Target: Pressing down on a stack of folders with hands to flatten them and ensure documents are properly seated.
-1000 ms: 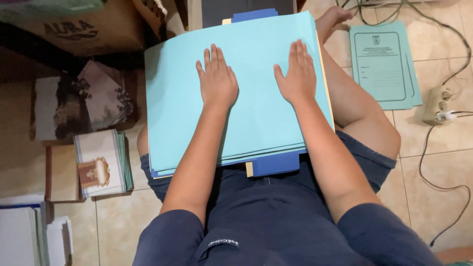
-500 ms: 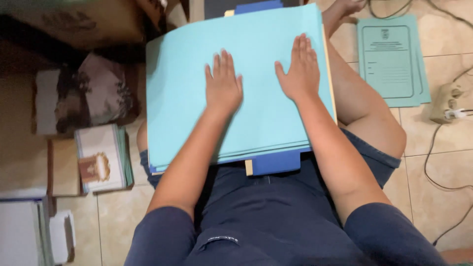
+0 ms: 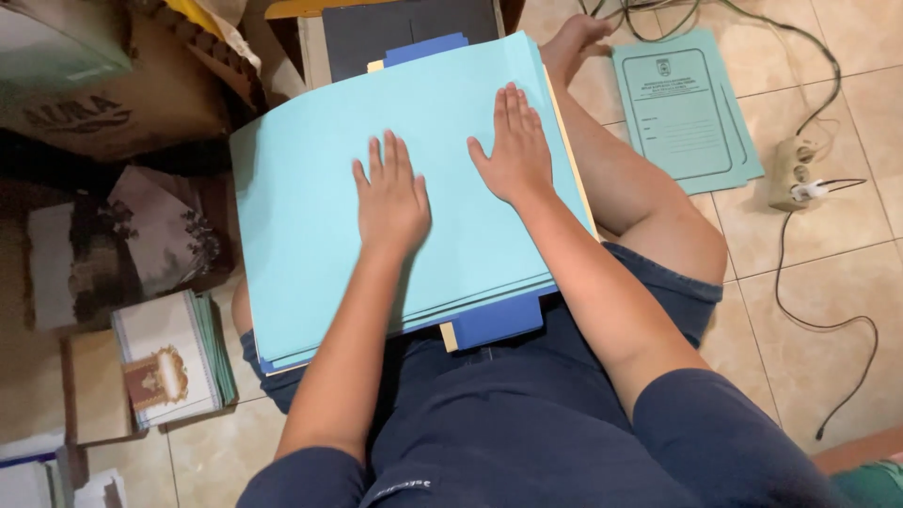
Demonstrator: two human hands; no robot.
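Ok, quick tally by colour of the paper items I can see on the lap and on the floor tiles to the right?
Light blue sheets under the left hand and right hand: 1 stack
Dark blue folder: 1
Cream sheet: 1
Teal printed folder on the tiles: 1
Total: 4

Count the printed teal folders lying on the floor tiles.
1: a printed teal folder lies on the tiles beside the person's knee, near the power strip. More sheets may lie hidden beneath it.
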